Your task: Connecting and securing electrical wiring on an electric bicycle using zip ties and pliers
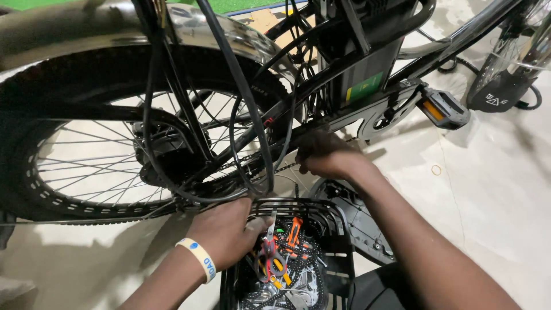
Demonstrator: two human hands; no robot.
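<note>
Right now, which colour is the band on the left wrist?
The wristband is pale cream with a small blue mark, seen best in the head view.

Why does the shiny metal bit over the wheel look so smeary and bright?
In the head view, the curved chrome mudguard sits close to the lens, so it blurs and catches glare; the spoked rear wheel bends from wide-angle distortion; both hands look sharp.
</note>
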